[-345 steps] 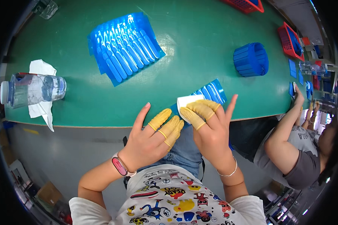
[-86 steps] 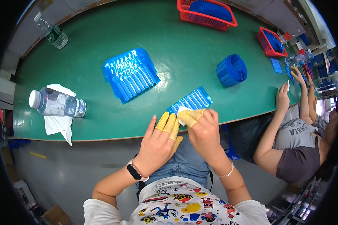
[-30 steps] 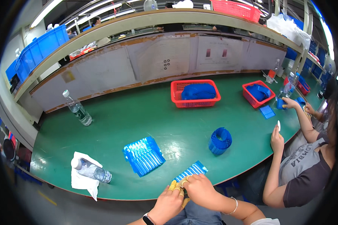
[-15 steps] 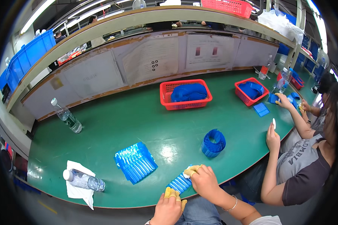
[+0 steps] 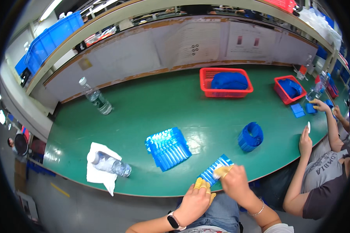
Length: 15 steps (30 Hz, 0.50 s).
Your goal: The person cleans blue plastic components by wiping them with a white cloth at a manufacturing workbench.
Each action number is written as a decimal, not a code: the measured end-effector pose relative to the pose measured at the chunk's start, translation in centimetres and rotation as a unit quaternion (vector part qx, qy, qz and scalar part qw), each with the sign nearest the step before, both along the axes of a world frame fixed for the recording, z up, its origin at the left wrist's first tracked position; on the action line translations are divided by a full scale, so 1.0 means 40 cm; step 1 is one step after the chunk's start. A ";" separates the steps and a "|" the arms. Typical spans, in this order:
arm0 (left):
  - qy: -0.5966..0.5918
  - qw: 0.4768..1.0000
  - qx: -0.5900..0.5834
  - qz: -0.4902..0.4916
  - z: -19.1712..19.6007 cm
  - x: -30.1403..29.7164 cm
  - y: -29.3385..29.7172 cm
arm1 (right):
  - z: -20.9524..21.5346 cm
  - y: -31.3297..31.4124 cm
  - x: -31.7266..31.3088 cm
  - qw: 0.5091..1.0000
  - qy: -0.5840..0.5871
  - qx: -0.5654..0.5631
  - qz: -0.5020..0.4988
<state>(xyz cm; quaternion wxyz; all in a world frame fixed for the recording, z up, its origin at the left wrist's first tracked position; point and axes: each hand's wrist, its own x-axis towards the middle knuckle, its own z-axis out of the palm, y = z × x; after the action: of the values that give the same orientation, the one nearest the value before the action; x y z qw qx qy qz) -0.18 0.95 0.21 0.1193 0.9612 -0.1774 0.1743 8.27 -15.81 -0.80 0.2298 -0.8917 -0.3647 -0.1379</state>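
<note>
My left hand [image 5: 195,200], with yellow finger cots on its fingertips, grips the near end of a blue ribbed plastic strip [image 5: 223,160] at the table's front edge. My right hand [image 5: 237,183], also in yellow finger cots and blurred by motion, pinches a small white wad [image 5: 216,175] against the strip's middle. The strip's far end shows beyond my right fingers. Left of it lies a stack of similar shiny blue ribbed strips [image 5: 168,149]. A blue strip rolled into a ring [image 5: 251,137] stands to the right.
A bottle [image 5: 112,164] lies on white paper [image 5: 94,173] at the left front; another bottle [image 5: 96,96] is farther back. Two red baskets [image 5: 226,93] [image 5: 287,98] hold blue material. Co-workers sit at the right, one with a raised hand [image 5: 305,143] holding something white.
The view has swung, so the table's things sit farther right and higher. My right hand with the white wad has moved from the strip's far end towards its middle.
</note>
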 end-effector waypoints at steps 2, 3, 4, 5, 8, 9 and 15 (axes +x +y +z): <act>0.006 1.000 0.012 0.011 -0.001 -0.014 -0.010 | 0.000 0.013 -0.003 0.998 -0.028 0.058 -0.027; 0.053 0.997 0.052 -0.003 -0.004 -0.019 -0.007 | -0.017 0.028 -0.041 0.997 0.004 0.076 0.023; 0.100 0.991 0.091 -0.017 -0.009 -0.024 -0.006 | -0.023 0.040 -0.059 0.992 0.037 0.093 0.072; 0.115 0.988 0.098 -0.015 -0.015 -0.029 -0.005 | -0.030 0.039 -0.045 0.992 0.036 0.093 0.076; -0.010 0.996 0.087 0.028 -0.014 -0.020 -0.008 | -0.015 0.014 0.014 0.998 -0.041 0.035 -0.033; 0.004 0.996 0.083 0.019 -0.012 -0.011 -0.009 | -0.017 0.006 0.048 0.993 -0.042 0.080 -0.073; 0.030 0.997 0.077 0.010 -0.010 -0.013 -0.007 | -0.010 0.018 0.019 0.998 -0.016 0.063 -0.008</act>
<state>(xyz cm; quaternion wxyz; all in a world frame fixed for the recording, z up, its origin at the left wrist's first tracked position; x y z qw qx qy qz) -0.70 0.66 -0.20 0.0484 0.9740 -0.1773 0.1321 9.05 -15.10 -1.21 0.2788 -0.8760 -0.3518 -0.1765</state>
